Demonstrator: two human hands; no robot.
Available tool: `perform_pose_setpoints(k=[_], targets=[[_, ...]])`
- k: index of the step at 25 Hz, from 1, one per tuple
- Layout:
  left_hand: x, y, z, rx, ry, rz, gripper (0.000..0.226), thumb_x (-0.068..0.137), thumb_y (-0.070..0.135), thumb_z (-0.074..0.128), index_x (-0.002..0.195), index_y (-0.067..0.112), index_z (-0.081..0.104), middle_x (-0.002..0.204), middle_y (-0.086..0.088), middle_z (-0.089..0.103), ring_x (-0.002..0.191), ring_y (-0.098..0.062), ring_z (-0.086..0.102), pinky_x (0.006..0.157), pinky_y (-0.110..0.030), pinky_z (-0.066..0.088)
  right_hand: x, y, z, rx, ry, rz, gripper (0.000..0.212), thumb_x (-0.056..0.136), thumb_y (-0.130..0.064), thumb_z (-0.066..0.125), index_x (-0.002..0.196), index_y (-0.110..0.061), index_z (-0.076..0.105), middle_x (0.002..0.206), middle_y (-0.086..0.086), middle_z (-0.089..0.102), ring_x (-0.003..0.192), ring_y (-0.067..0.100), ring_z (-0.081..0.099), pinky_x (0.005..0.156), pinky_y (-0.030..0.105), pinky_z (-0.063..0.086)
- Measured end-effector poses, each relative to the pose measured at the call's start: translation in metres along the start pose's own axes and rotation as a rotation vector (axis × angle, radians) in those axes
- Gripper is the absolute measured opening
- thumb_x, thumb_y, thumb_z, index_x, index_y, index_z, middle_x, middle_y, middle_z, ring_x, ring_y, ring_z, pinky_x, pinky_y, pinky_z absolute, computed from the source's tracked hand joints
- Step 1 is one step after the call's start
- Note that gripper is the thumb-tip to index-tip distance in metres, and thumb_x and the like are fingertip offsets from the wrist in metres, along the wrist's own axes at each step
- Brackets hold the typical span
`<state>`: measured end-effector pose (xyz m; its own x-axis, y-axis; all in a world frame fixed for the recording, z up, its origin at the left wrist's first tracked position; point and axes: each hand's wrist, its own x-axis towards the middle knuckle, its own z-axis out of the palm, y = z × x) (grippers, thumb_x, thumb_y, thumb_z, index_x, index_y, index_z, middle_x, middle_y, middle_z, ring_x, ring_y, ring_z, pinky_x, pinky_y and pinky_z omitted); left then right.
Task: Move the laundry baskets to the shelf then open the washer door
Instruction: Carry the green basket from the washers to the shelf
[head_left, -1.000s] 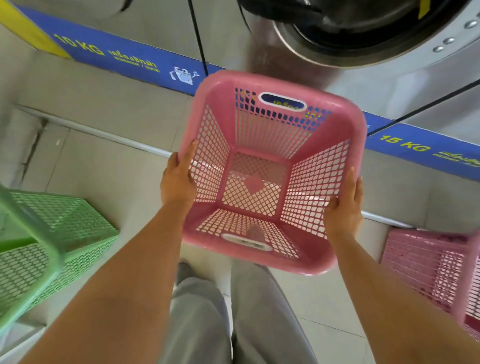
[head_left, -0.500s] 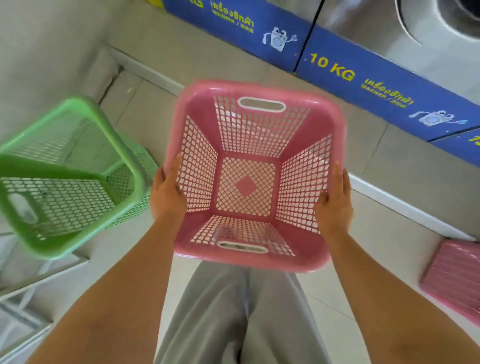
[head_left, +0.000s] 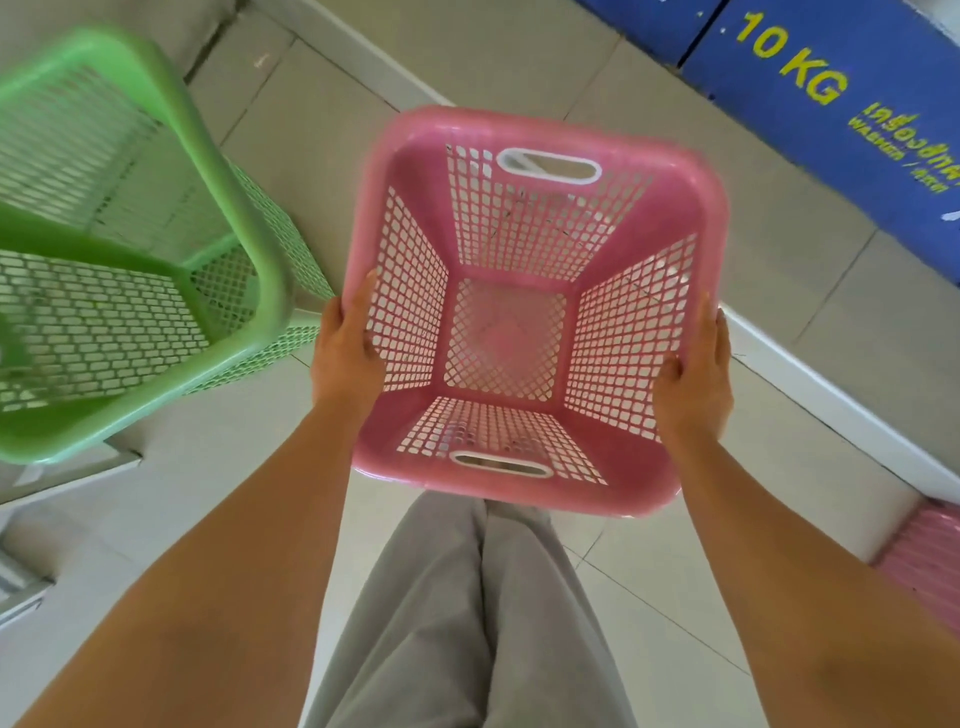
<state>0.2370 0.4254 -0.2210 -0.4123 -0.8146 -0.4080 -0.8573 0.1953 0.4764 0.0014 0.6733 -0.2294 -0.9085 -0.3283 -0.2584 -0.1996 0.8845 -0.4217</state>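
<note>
I hold an empty pink lattice laundry basket (head_left: 649, 488) in the air in front of me, its open top facing me. My left hand (head_left: 348, 358) grips its left rim and my right hand (head_left: 693, 384) grips its right rim. To the left stands a green laundry basket (head_left: 249, 208) on a white shelf (head_left: 78, 483). A second pink basket (head_left: 924, 551) peeks in at the right edge, low on the floor. The washer door is out of frame; only a blue "10 KG" washer panel (head_left: 831, 93) shows at top right.
Beige floor tiles (head_left: 675, 623) lie under me, with my grey trouser legs (head_left: 467, 623) below the basket. A white raised ledge (head_left: 810, 384) runs along the foot of the washers. A concrete wall (head_left: 104, 15) closes the top left corner.
The view has swung left, away from the washer drum. The green basket and shelf have come closer on the left, and the other pink basket has slid to the right edge. Both hands keep their grip.
</note>
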Motion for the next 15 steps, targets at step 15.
perform_pose_setpoints(k=[15], targets=[[-0.038,0.006,-0.002,0.153,-0.057,-0.046,0.062,0.098,0.022,0.040,0.154,0.014,0.014,0.160,-0.017,0.018,0.145,-0.038,0.022,0.117,-0.051,0.023,-0.021,-0.031,-0.007,-0.392,-0.168,-0.164,0.066,0.096,-0.035,0.042,0.154,-0.021,0.013,0.161,0.009,0.016,0.147,0.029,0.017,0.117,0.049,0.021]])
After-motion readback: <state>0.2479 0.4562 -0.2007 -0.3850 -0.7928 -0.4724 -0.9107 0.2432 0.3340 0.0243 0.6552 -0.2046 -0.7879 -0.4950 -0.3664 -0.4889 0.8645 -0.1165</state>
